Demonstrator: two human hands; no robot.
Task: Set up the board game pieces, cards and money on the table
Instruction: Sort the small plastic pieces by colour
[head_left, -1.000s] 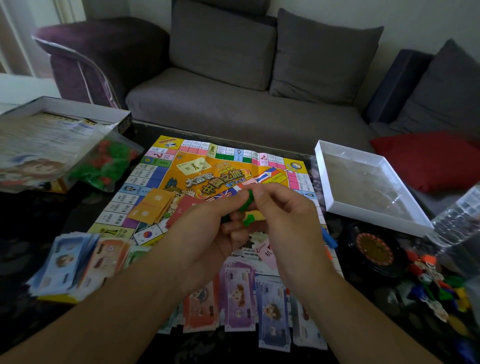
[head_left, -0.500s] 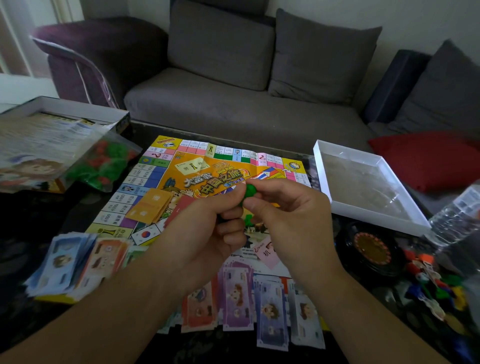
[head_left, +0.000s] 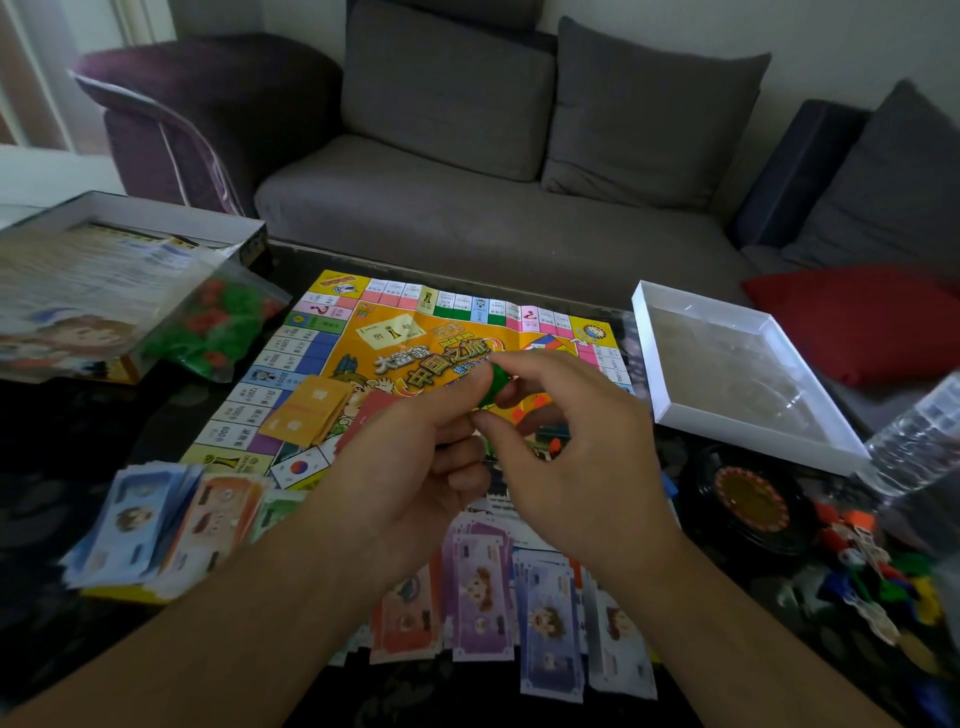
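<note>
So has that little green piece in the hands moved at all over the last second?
Yes. The green piece, pinched between the left hand and right hand, has gone a little further from the person, up over the game board's yellow centre, towards the title lettering.

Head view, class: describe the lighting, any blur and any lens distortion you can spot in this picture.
Head view: dim room, daylight at the upper left; the dark table swallows detail. The box insert at left and bottle at right are smeared. Wide-angle bending curves the sofa and frame edges. The hands and green piece are fairly sharp, the banknotes readable.
</note>
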